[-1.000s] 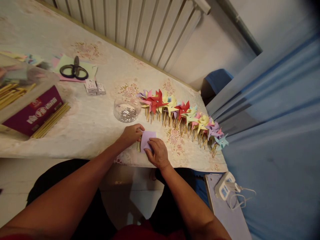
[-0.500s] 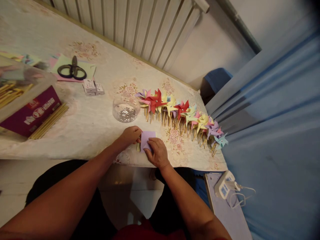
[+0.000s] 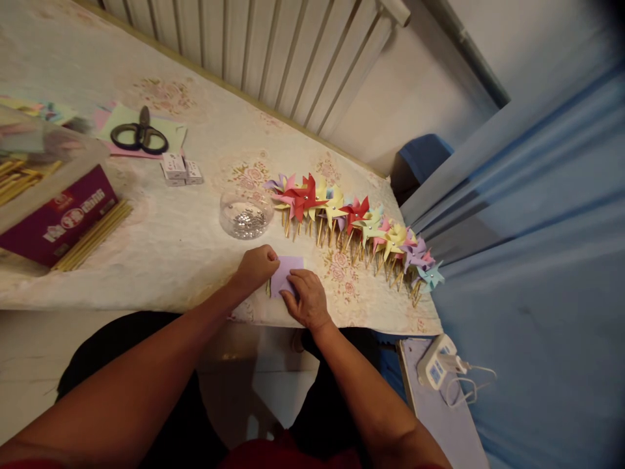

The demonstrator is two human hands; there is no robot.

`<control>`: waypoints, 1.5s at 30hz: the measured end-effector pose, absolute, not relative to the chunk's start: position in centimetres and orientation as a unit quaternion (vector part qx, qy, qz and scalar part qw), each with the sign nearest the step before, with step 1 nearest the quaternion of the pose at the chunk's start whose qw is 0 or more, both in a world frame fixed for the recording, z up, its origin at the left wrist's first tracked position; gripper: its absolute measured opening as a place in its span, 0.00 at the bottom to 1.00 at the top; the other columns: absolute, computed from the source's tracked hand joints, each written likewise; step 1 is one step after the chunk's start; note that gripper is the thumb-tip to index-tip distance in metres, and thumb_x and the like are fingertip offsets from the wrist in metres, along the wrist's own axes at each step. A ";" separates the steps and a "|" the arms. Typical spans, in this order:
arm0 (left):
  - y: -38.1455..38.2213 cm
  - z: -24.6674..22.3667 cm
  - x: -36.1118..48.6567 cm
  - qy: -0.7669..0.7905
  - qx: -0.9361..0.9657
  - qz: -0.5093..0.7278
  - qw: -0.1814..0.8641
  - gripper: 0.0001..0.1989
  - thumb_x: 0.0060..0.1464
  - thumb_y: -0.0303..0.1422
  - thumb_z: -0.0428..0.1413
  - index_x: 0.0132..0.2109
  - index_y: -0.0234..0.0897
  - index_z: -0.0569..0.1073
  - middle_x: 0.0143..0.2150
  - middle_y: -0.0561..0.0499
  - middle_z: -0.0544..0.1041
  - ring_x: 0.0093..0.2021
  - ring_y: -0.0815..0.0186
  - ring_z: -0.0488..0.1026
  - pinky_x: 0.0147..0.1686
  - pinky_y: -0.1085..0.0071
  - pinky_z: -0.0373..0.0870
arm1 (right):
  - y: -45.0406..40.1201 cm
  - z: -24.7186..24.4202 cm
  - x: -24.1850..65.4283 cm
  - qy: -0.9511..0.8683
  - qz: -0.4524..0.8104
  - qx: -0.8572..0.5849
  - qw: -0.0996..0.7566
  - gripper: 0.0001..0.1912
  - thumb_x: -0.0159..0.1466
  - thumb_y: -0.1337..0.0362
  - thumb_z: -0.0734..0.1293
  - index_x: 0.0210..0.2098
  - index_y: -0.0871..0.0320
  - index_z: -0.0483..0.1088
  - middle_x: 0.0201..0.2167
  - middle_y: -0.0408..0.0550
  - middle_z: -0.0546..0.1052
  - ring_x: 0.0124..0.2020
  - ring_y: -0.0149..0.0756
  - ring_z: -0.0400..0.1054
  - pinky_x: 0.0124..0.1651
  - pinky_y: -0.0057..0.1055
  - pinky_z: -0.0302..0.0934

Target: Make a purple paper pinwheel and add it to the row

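A small purple paper sheet (image 3: 282,275) lies near the table's front edge, between my hands. My right hand (image 3: 308,298) grips its right side, thumb at the lower edge and fingers over the top. At the sheet's upper left corner is my left hand (image 3: 258,267), its fingers curled closed; what the fingertips pinch is hidden. A thin yellowish edge shows at the sheet's lower left. Just beyond my left hand stands a clear round tub (image 3: 247,215) holding many small shiny metal pieces.
Paper pinwheels (image 3: 374,228) on sticks form a row to the right. Scissors (image 3: 140,135) lie on coloured paper sheets, behind small white boxes (image 3: 180,169). At left, a purple-labelled box (image 3: 61,218) holds sticks. A power strip (image 3: 437,361) sits on a lower surface at right.
My left hand has shifted slightly, its fingers now curled more tightly over the sheet's upper left corner. My right hand stays almost still on the paper.
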State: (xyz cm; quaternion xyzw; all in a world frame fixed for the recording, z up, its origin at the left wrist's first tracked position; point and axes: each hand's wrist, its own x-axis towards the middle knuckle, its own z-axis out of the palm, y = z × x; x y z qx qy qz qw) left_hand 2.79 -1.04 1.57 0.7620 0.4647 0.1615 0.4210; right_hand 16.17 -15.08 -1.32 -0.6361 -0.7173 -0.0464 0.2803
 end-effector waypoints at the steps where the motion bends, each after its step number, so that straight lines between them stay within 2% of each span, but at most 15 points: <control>1: -1.0 1.6 2.9 0.468 0.761 0.158 0.420 0.05 0.47 0.31 0.53 0.31 0.37 0.72 0.31 0.50 0.78 0.33 0.63 0.74 0.35 0.70 0.66 | -15.1 -1.3 16.2 -0.718 -0.047 -0.635 0.282 0.15 0.65 0.58 0.66 0.49 0.57 0.70 0.49 0.56 0.75 0.52 0.45 0.67 0.54 0.46 0.65; 17: -1.0 1.2 3.1 0.467 0.759 0.179 0.418 0.06 0.48 0.33 0.51 0.27 0.38 0.69 0.26 0.52 0.74 0.29 0.65 0.69 0.30 0.70 0.60 | -15.1 -1.3 16.2 -0.718 -0.048 -0.631 0.290 0.15 0.65 0.58 0.66 0.49 0.57 0.70 0.50 0.56 0.75 0.52 0.45 0.67 0.54 0.46 0.65; 27: -0.8 1.0 3.2 0.466 0.762 0.177 0.413 0.08 0.50 0.33 0.50 0.27 0.37 0.70 0.26 0.51 0.74 0.29 0.65 0.69 0.30 0.70 0.59 | -15.1 -1.3 16.2 -0.716 -0.042 -0.635 0.286 0.15 0.65 0.58 0.66 0.49 0.57 0.71 0.49 0.56 0.75 0.52 0.46 0.68 0.54 0.46 0.64; 37: -0.7 1.2 3.3 0.469 0.774 0.159 0.395 0.12 0.53 0.32 0.49 0.31 0.34 0.75 0.29 0.46 0.77 0.32 0.63 0.71 0.32 0.69 0.61 | -15.1 -1.2 16.2 -0.716 -0.042 -0.635 0.288 0.15 0.65 0.58 0.66 0.49 0.57 0.71 0.50 0.57 0.75 0.52 0.45 0.68 0.54 0.46 0.64; 45: -0.9 1.6 3.1 0.464 0.749 0.162 0.445 0.12 0.55 0.34 0.48 0.29 0.35 0.73 0.23 0.49 0.74 0.28 0.63 0.73 0.30 0.71 0.64 | -15.1 -1.1 16.2 -0.716 -0.040 -0.633 0.292 0.14 0.65 0.59 0.66 0.49 0.57 0.70 0.49 0.57 0.75 0.52 0.45 0.68 0.54 0.47 0.65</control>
